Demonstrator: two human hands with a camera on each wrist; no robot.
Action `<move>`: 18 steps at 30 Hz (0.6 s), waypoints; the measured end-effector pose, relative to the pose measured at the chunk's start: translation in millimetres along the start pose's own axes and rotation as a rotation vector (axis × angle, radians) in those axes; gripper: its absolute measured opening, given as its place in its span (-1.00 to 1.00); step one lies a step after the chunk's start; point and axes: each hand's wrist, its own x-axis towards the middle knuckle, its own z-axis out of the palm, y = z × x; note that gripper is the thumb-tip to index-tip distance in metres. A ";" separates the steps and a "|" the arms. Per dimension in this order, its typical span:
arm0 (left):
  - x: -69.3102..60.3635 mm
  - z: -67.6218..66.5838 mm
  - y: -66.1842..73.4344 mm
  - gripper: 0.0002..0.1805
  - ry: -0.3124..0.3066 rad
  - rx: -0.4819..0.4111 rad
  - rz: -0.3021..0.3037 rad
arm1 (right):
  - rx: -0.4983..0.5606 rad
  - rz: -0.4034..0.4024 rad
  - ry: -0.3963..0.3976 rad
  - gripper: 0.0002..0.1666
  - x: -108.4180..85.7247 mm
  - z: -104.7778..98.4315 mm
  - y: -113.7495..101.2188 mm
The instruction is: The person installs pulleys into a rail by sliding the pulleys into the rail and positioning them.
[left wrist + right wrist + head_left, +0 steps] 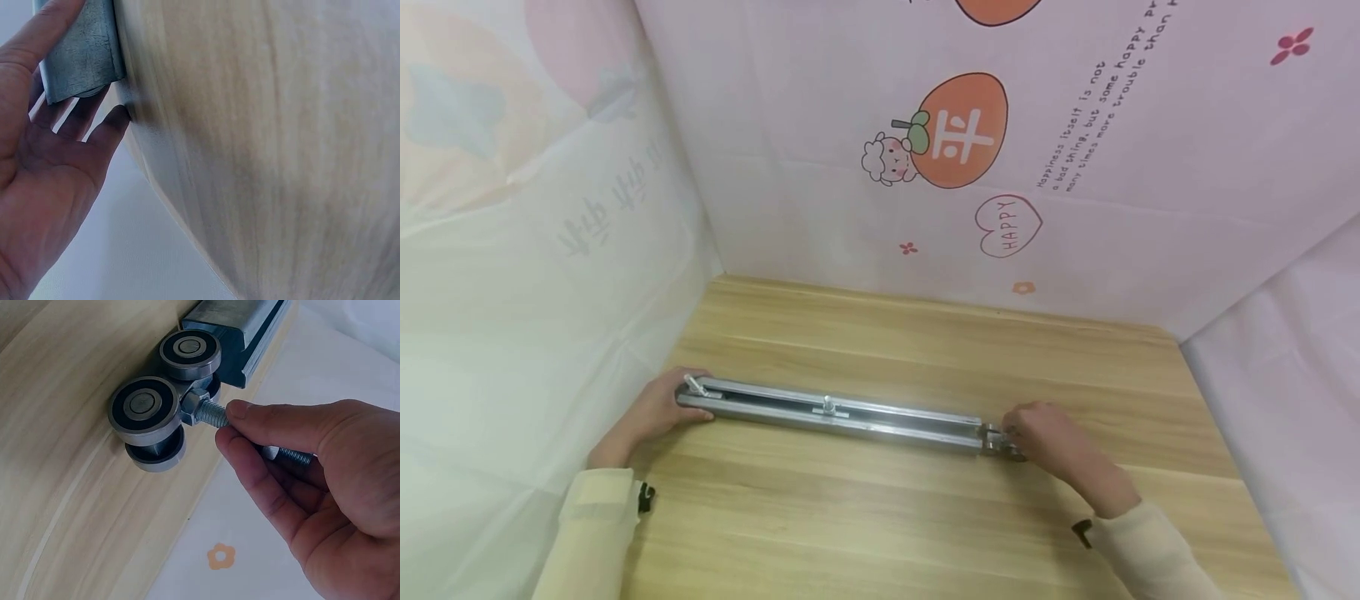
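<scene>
A metal channel rail (850,423) lies lengthwise on the wooden table, its slot facing up. My left hand (662,404) grips its left end, thumb on the near side and fingers on the far side; the left wrist view shows the rail's grey end (84,59) between thumb and fingers. Two bolts with flat plates, one upright (829,406) and one tilted (695,385), sit along the slot. Beyond the right end, a roller trolley (144,406) with several wheels stands partly at the opening. My right hand (312,462) pinches its threaded bolt (211,414). Another threaded end (294,456) shows behind the fingers.
The wooden table (820,517) carries the rail across its middle. Printed white cloth walls (820,183) stand along the back, left and right sides of the table.
</scene>
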 end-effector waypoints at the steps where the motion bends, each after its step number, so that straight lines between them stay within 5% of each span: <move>1: -0.4 0.1 0.1 -0.17 0.000 -0.002 -0.001 | 0.002 -0.003 0.001 -0.73 0.2 0.8 -0.2; 18: -0.1 -0.8 2.5 -0.17 -0.006 0.004 0.001 | 0.011 -0.004 0.013 -0.73 1.4 5.5 -6.9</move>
